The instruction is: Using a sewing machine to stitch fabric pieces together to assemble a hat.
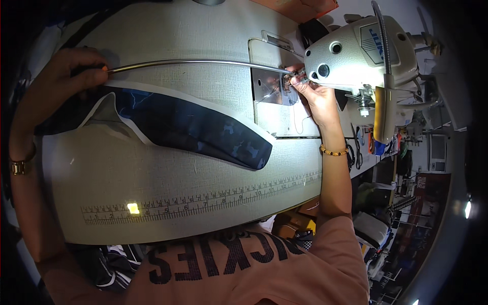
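Observation:
A long, thin, shiny grey strip [203, 61] stretches across the table between my two hands, bowing slightly upward. At its left end my left hand [76, 81] pinches it, with a small orange spot at the fingertips. My right hand [317, 99] has its fingers closed at the strip's other end, right beside the needle area of the white sewing machine [351, 56]; the fingertips are partly hidden there. Below the strip lies a dark blue patterned fabric piece [193, 124] with white edges, its left part passing under my left hand. A loose thread hangs near my right hand.
A printed ruler [203, 206] runs along the near edge of the sewing table [168, 178]. Scissors [359, 147] hang or lie right of my right wrist. An orange box [300, 9] stands at the back. A flexible lamp neck [382, 35] rises by the machine.

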Available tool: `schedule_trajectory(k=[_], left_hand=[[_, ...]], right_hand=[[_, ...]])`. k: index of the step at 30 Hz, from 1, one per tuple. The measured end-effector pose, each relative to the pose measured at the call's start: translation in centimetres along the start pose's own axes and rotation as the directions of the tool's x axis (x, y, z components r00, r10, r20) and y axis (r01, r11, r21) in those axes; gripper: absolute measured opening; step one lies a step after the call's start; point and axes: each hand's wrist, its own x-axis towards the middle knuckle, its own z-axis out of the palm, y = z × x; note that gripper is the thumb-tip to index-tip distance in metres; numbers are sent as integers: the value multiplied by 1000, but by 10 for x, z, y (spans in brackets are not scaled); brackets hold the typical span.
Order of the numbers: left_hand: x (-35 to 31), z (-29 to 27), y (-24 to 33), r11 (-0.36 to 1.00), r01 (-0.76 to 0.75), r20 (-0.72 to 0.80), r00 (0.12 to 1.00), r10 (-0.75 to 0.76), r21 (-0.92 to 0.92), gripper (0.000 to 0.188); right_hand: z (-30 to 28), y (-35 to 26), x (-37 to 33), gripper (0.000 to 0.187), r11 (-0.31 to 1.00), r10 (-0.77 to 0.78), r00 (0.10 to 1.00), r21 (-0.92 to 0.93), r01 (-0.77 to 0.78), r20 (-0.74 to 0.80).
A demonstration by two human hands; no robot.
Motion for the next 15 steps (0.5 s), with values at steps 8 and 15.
schedule_trajectory(k=[8,15], left_hand=[[1,-5,-7,983,63,130,991,-41,-171,28],[2,-5,-10,987,53,111,993,-36,-152,29]], right_hand=[[5,-3,-2,22,1000,-3,999,-25,2,-33],[5,-6,0,22,997,-52,999,49,51,11]])
